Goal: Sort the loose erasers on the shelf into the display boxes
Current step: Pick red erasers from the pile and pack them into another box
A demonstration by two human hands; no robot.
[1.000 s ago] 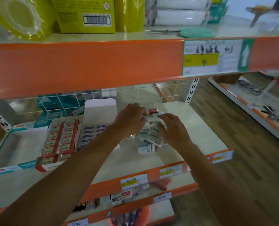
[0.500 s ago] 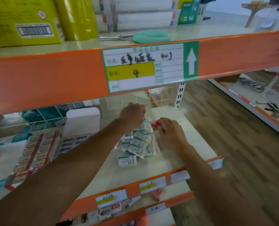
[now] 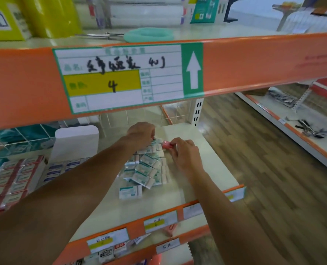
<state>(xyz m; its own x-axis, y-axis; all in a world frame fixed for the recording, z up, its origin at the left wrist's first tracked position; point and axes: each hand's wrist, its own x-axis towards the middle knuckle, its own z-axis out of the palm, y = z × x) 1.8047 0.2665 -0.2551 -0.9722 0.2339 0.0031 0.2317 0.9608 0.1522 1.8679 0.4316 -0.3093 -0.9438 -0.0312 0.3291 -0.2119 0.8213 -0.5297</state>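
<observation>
A heap of loose teal-and-white wrapped erasers lies on the cream shelf; one eraser sits apart in front. My right hand pinches a small red-wrapped eraser at the heap's far edge. My left hand curls down onto the back of the heap, its fingertips hidden among the erasers. To the left stand a display box of red-labelled erasers and a box of blue-labelled erasers with a raised white flap.
An orange shelf beam with a large price label hangs low above the hands. Scissors with a teal handle lie on the upper shelf. An orange lip with price tags edges the shelf front. Wooden floor and another shelf lie to the right.
The camera swung right and up, pushing the display boxes toward the left edge. My right hand took hold of the red eraser at the back of the heap; my left hand stayed on the heap.
</observation>
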